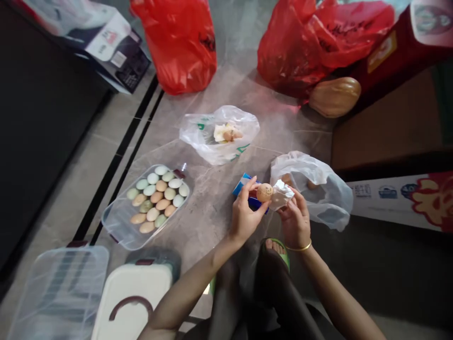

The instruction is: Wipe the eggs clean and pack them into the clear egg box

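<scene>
A speckled brown egg (265,192) is pinched between the thumb and fingers of my left hand (247,215). Close beside it, my right hand (296,218) grips a crumpled white tissue (282,192). Under the left hand lies a blue packet (241,183), partly hidden. An opened white plastic bag (327,208) stands to the right with brown eggs (313,184) inside. On the left, a clear plastic container (122,233) holds several eggs (159,196) in white, green and brown. Another plastic bag (198,141) ahead contains crumpled tissue and brown bits, possibly shell.
Two red plastic bags (177,47) (290,52) stand at the back, with a brown gourd-like object (335,97) by the right one. At lower left are a clear lid or box (67,288) and a white-lidded container (134,288). Cartons (385,127) line the right side.
</scene>
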Available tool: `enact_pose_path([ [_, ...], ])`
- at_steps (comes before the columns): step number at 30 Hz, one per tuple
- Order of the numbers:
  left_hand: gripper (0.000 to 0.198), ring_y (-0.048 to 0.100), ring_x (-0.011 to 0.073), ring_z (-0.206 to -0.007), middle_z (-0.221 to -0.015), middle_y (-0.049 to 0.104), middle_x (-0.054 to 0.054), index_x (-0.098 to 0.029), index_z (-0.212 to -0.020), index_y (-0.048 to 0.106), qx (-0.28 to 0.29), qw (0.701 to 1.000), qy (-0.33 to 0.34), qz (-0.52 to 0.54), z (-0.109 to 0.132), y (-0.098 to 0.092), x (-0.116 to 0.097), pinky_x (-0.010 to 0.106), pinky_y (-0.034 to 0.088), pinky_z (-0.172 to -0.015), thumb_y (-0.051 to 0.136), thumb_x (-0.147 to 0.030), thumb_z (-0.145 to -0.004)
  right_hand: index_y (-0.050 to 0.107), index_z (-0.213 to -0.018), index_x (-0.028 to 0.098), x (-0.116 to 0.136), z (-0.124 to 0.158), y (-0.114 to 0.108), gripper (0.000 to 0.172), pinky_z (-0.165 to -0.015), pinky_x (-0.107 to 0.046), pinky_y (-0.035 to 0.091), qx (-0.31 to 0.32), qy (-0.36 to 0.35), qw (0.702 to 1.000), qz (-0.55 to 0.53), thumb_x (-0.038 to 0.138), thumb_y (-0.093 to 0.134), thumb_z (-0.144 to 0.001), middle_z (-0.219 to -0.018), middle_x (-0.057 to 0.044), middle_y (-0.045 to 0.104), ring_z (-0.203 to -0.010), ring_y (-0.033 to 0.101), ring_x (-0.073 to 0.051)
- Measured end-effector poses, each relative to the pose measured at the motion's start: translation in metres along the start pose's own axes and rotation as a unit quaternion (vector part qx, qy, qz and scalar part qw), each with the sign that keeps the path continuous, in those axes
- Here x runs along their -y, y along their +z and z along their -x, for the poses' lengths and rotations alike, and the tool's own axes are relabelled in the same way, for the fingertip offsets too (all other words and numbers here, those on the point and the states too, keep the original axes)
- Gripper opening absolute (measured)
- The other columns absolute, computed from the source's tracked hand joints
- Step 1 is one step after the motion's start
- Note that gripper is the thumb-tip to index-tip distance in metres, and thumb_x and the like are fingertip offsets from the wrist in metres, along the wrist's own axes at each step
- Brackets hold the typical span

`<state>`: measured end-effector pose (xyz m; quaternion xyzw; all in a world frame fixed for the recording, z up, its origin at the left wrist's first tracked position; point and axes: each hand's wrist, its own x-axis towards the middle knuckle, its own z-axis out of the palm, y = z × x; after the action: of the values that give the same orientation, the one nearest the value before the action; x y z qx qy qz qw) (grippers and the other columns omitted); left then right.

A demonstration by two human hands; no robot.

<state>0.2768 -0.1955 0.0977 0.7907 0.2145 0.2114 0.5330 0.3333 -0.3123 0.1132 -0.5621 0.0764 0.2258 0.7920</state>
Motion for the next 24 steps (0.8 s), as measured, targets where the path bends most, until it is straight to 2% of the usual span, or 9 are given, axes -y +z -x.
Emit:
enact_pose_path([
  [3, 0.059, 0.063, 0.0189, -0.105, -0.117, 0.063, 0.008, -0.025, -0.135, 0.038, -0.028, 0.999, 0.009, -0.024, 0.005, -0.013, -0.002, 0.035, 0.054, -0.093, 0.067, -0.027, -0.085, 0.067, -0.104, 0.029, -0.003, -0.002, 0.01, 0.029, -0.068, -0.023, 0.055, 0.037, 0.045, 0.997, -0.055, 0.035, 0.071, -0.076, -0.105, 0.0, 0.067, -0.085, 0.064, -0.013],
  [7, 0.058, 0.064, 0.0173, -0.101, -0.116, 0.063, 0.007, -0.024, -0.134, 0.039, -0.047, 0.998, 0.011, -0.042, -0.007, -0.029, 0.006, 0.032, 0.054, -0.091, 0.068, -0.027, -0.084, 0.066, -0.09, 0.025, -0.009, -0.012, 0.017, 0.027, -0.065, -0.022, 0.056, -0.008, 0.061, 0.995, -0.083, 0.03, 0.078, -0.066, -0.092, 0.002, 0.07, -0.079, 0.066, -0.012],
  [9, 0.059, 0.064, 0.0164, -0.098, -0.116, 0.064, 0.007, -0.023, -0.134, 0.039, -0.067, 0.996, 0.012, -0.063, -0.033, -0.043, 0.019, 0.032, 0.053, -0.091, 0.069, -0.025, -0.083, 0.067, -0.087, 0.022, -0.012, -0.02, 0.018, 0.028, -0.066, -0.02, 0.057, -0.035, 0.07, 0.993, -0.087, 0.026, 0.08, -0.062, -0.092, 0.001, 0.07, -0.08, 0.066, -0.012],
  [12, 0.056, 0.063, 0.018, -0.101, -0.118, 0.064, 0.007, -0.022, -0.131, 0.041, -0.081, 0.987, 0.009, -0.138, -0.098, -0.067, 0.046, 0.032, 0.051, -0.091, 0.066, -0.018, -0.081, 0.068, -0.087, 0.019, -0.016, -0.03, 0.017, 0.029, -0.067, -0.015, 0.056, -0.042, 0.101, 0.989, -0.098, 0.024, 0.081, -0.061, -0.095, -0.001, 0.071, -0.081, 0.066, -0.01],
  [14, 0.05, 0.06, 0.0207, -0.108, -0.12, 0.064, 0.009, -0.019, -0.124, 0.048, -0.054, 0.976, 0.008, -0.211, -0.15, -0.08, 0.065, 0.033, 0.047, -0.096, 0.065, -0.013, -0.078, 0.069, -0.088, 0.019, -0.018, -0.034, 0.015, 0.029, -0.067, -0.015, 0.056, -0.044, 0.126, 0.985, -0.114, 0.023, 0.08, -0.061, -0.096, -0.001, 0.071, -0.08, 0.066, -0.01],
  [17, 0.041, 0.061, 0.0252, -0.107, -0.115, 0.066, 0.012, -0.015, -0.115, 0.057, 0.048, 0.951, -0.026, -0.304, -0.212, -0.086, 0.093, 0.034, 0.045, -0.094, 0.066, -0.013, -0.076, 0.068, -0.087, 0.02, -0.021, -0.036, 0.009, 0.029, -0.067, -0.017, 0.057, -0.06, 0.147, 0.979, -0.129, 0.024, 0.08, -0.061, -0.092, 0.0, 0.071, -0.079, 0.066, -0.011],
  [20, 0.032, 0.063, 0.0273, -0.099, -0.103, 0.069, 0.014, -0.011, -0.107, 0.061, 0.095, 0.93, -0.125, -0.333, -0.241, -0.075, 0.114, 0.033, 0.047, -0.087, 0.065, -0.026, -0.079, 0.067, -0.085, 0.02, -0.023, -0.036, 0.001, 0.027, -0.064, -0.018, 0.057, -0.063, 0.146, 0.98, -0.124, 0.026, 0.08, -0.062, -0.087, 0.001, 0.071, -0.078, 0.066, -0.012],
  [22, 0.027, 0.063, 0.0257, -0.094, -0.097, 0.07, 0.014, -0.01, -0.101, 0.062, 0.079, 0.925, -0.166, -0.332, -0.243, -0.065, 0.124, 0.032, 0.047, -0.082, 0.058, -0.03, -0.084, 0.066, -0.083, 0.02, -0.023, -0.035, -0.007, 0.024, -0.061, -0.019, 0.056, -0.062, 0.147, 0.981, -0.111, 0.026, 0.079, -0.064, -0.086, 0.001, 0.07, -0.076, 0.066, -0.013],
  [24, 0.025, 0.062, 0.0237, -0.093, -0.095, 0.07, 0.014, -0.01, -0.1, 0.061, 0.061, 0.925, -0.176, -0.33, -0.24, -0.056, 0.132, 0.031, 0.047, -0.08, 0.053, -0.03, -0.087, 0.065, -0.083, 0.02, -0.024, -0.034, -0.015, 0.023, -0.059, -0.02, 0.056, -0.066, 0.151, 0.981, -0.098, 0.027, 0.079, -0.066, -0.087, 0.001, 0.07, -0.074, 0.066, -0.013],
])
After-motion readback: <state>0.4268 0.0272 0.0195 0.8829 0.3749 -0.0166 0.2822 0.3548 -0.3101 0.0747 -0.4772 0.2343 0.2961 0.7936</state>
